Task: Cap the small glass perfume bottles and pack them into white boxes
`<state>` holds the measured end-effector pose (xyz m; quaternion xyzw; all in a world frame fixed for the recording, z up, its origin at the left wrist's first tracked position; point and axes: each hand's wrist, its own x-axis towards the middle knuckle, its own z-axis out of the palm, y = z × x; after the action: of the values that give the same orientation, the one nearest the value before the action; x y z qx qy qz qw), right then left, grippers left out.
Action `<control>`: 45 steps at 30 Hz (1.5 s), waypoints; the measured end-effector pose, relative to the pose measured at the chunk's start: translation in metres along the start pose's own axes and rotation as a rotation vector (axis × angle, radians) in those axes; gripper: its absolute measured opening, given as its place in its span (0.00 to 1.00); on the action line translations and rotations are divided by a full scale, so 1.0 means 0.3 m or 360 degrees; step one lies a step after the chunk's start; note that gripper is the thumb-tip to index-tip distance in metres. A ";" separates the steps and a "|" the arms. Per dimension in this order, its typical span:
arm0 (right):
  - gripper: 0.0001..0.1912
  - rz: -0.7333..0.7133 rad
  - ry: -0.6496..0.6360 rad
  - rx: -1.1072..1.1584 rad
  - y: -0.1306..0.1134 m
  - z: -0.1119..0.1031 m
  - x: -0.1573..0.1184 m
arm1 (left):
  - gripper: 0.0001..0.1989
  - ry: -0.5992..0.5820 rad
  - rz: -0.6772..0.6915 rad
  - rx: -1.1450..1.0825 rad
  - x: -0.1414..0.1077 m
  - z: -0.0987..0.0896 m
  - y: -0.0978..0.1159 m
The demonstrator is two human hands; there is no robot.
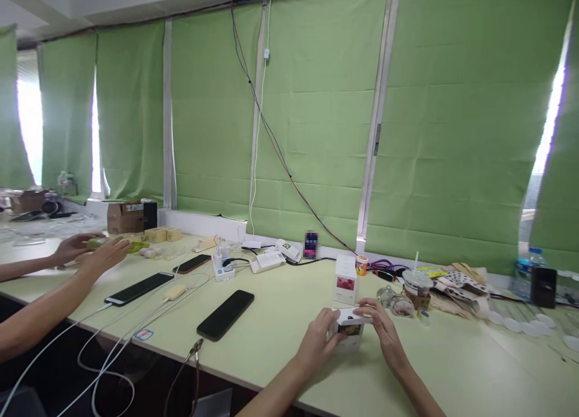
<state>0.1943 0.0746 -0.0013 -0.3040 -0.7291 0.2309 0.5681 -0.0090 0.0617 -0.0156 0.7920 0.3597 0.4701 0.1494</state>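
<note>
A small white cardboard box (350, 344) with a dark picture on its front stands at the table's near side, between my two hands. My left hand (318, 338) grips it from the left, with the thumb low on the front and the fingers near the top. On the right, the fingers of my right hand (382, 332) close on the top flap (347, 315), which looks partly raised. What the box contains is hidden. Just behind it is a taller white box (345, 278) with a red picture.
Round clear containers (398, 302) and a drink cup with a straw (417, 281) stand to the right. Leftward lie a black phone (225, 315), another phone (139, 288), white cables and a power strip (223, 270). At far left, a co-worker's hands (102, 254) handle something yellow-green.
</note>
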 end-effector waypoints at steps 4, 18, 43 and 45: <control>0.24 -0.0001 -0.0055 0.0066 -0.017 -0.001 0.003 | 0.16 0.0008 0.0246 0.0216 -0.010 -0.005 0.010; 0.24 0.0170 0.0127 0.0472 0.007 0.033 -0.042 | 0.13 0.0089 0.0335 0.0438 -0.013 0.001 0.023; 0.14 -0.0054 0.0331 -0.0110 0.002 0.037 -0.057 | 0.13 0.0076 0.0967 0.1033 -0.034 0.011 0.026; 0.14 -0.0045 0.0321 -0.0141 -0.011 0.038 -0.056 | 0.13 0.0042 0.0968 0.1074 -0.038 0.014 0.023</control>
<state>0.1854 0.0605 -0.0133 -0.3403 -0.6819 0.1587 0.6278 -0.0058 0.0492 -0.0210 0.8600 0.2456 0.3592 -0.2664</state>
